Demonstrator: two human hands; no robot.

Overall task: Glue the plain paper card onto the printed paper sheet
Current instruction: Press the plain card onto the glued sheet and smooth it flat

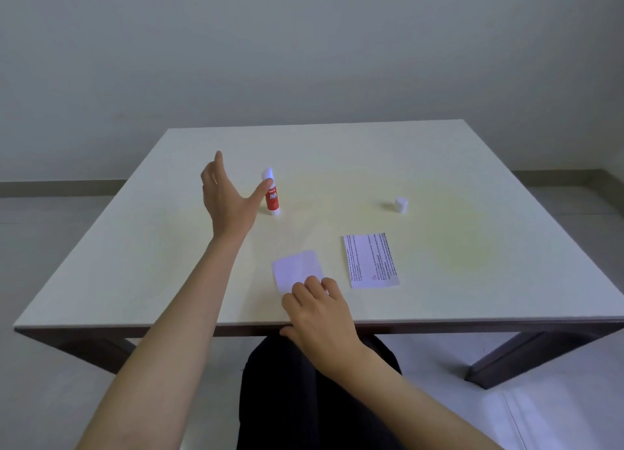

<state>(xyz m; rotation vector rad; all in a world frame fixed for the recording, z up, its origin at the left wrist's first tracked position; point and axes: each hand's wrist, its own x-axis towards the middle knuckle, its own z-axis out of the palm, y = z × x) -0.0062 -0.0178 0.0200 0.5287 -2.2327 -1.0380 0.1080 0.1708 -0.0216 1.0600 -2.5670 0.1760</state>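
A red and white glue stick (271, 196) stands upright and uncapped on the pale table (439, 179). My left hand (228, 199) is spread open just left of it, the thumb tip touching or nearly touching its upper part. The plain white card (295, 268) lies flat near the front edge. My right hand (320, 318) rests with its fingertips on the card's near corner. The printed sheet (370, 260) lies flat to the right of the card, apart from it.
A small white cap (401, 204) stands on the table at the right, well behind the printed sheet. The table's front edge (472, 321) runs just under my right hand. Dark table legs show below at both sides.
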